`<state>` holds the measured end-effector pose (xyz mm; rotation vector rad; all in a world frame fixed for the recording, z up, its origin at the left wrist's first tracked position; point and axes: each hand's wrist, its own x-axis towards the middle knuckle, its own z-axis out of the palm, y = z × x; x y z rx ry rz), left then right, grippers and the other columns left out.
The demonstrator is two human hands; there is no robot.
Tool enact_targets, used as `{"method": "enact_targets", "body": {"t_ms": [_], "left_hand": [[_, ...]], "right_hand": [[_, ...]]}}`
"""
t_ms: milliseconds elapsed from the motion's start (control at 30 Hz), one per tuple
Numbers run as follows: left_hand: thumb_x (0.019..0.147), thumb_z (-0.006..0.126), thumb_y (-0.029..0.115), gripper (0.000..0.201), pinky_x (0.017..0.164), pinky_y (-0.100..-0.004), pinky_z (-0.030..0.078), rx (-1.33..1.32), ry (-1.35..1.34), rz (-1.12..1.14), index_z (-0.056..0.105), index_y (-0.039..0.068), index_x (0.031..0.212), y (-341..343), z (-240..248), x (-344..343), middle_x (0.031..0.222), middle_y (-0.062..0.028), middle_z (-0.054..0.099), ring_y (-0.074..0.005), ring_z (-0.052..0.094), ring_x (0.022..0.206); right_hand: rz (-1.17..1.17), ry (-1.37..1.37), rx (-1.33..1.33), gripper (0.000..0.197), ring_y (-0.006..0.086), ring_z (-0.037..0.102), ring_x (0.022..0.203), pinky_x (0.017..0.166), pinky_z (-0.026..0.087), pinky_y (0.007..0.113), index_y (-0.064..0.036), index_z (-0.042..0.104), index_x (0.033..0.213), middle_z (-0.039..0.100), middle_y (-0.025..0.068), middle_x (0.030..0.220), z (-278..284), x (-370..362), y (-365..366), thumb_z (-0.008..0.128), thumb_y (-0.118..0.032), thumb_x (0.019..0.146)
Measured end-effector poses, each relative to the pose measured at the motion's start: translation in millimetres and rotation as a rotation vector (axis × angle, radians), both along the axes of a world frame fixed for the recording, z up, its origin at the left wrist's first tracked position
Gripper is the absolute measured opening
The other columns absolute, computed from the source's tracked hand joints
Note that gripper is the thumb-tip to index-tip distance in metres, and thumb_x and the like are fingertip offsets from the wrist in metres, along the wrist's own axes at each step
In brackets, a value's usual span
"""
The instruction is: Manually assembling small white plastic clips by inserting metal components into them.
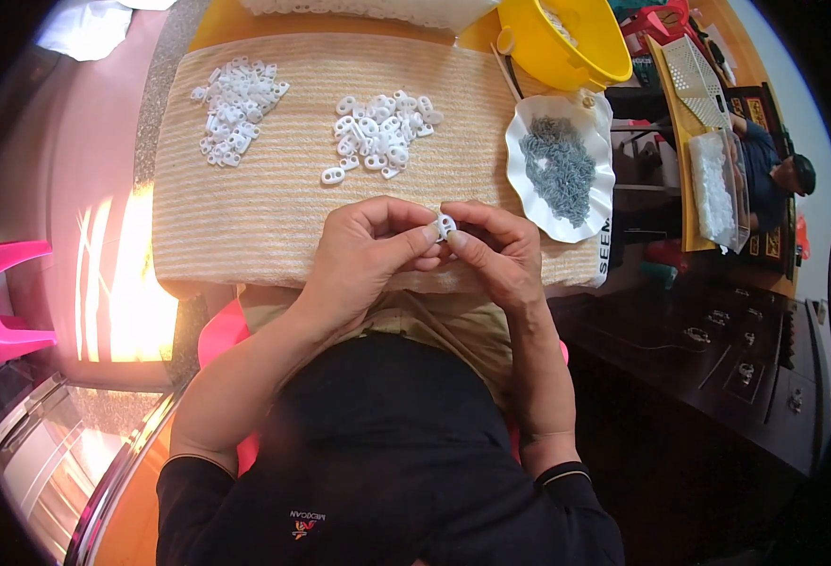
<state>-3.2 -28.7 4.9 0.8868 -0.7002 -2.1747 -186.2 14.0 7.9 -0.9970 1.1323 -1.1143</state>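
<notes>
Between the fingertips of both hands, just above the near edge of the towel, is a small white plastic cord lock [444, 226] with holes through it. My left hand [366, 247] pinches it from one side, my right hand [500, 247] from the other. Beyond the hands lies a pile of rounded white plastic cord lock pieces [382, 130], with a loose one at its near left. A second heap of small white plastic parts [236, 108] sits at the far left. Small grey metal springs [557, 170] fill the middle of a white wavy-rimmed plate [596, 132] on the right.
A striped beige towel [274, 222] covers the work surface. At the back right stands a yellow basin [528, 42], with a thin stick beside it. Pink chairs [9, 292] show at the left. Another person [764, 174] is at the far right near a tray of white pieces [714, 189].
</notes>
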Motion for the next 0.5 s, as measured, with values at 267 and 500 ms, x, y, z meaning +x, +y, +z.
{"method": "enact_targets", "body": {"t_ms": [267,500], "left_hand": [[0.086,0.066,0.007,0.017,0.071,-0.0236,0.056,0.047,0.024,-0.020,0.062,-0.002,0.100,0,0,0,0.090,-0.0082,0.067,-0.0109,0.064,0.077],[0.087,0.066,0.005,0.016,0.071,-0.0239,0.058,0.082,0.052,-0.029,0.062,-0.001,0.100,1,0,0,0.090,-0.0085,0.067,-0.0121,0.065,0.078]], "right_hand": [[0.005,-0.036,0.028,0.030,0.0118,0.061,0.089,0.080,0.049,0.023,0.0048,0.061,0.115,0.066,0.0080,0.101,1,-1,1,0.064,-0.002,0.087],[0.014,-0.046,-0.020,0.030,0.0138,0.062,0.092,0.082,0.052,0.026,0.0051,0.060,0.116,0.065,0.0096,0.104,-7,-3,2,0.064,-0.002,0.087]]}}
